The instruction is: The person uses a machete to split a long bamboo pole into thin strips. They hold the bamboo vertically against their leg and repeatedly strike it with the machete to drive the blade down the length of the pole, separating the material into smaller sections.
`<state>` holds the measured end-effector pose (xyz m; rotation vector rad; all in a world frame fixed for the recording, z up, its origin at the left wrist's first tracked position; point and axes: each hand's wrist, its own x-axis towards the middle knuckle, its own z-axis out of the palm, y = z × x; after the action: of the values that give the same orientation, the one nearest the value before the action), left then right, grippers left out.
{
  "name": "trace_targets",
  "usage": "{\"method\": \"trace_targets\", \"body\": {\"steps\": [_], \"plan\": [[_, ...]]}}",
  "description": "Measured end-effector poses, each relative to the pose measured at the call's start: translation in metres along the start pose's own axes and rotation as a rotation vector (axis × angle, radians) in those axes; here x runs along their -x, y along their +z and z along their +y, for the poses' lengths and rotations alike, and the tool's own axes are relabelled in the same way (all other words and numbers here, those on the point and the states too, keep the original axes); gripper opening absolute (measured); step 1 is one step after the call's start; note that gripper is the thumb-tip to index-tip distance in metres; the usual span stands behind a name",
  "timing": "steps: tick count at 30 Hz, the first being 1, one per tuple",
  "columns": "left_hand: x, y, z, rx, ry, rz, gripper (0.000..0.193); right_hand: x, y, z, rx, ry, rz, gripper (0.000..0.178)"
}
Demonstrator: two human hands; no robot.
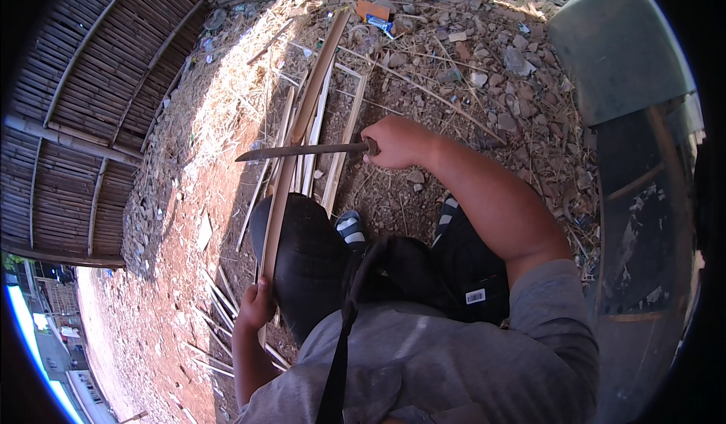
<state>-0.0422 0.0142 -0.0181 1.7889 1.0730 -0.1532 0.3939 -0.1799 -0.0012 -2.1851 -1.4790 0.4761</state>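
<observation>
My right hand (397, 143) is closed around the short handle of a machete (302, 151). Its long dark blade points left and lies across a split bamboo strip (311, 95), though whether it touches the strip is hard to tell. The strip slants from the ground ahead, past my bent left knee, down to my left side. There my left hand (257, 305) grips its near end, thumb on top. Beneath and beside the strip, several pale bamboo slats (346, 140) lie on the ground.
More thin slats (217, 311) lie beside my left arm. A bamboo-slat wall (83, 54) stands at the left. Stones and rubble (491, 69) cover the ground ahead, with a blue wrapper (380, 24) among them. Greenish and dark panels (616, 54) stand close on the right.
</observation>
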Motion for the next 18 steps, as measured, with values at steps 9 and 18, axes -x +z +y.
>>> {"method": "trace_targets", "body": {"steps": [9, 18], "plan": [[-0.001, -0.001, -0.004, -0.028, -0.006, -0.019, 0.066, 0.0, 0.001, 0.0, -0.019, 0.0, -0.005, 0.024], [0.0, -0.001, -0.002, -0.011, -0.028, 0.009, 0.073, 0.004, -0.015, -0.01, 0.072, -0.009, -0.029, 0.019]]}}
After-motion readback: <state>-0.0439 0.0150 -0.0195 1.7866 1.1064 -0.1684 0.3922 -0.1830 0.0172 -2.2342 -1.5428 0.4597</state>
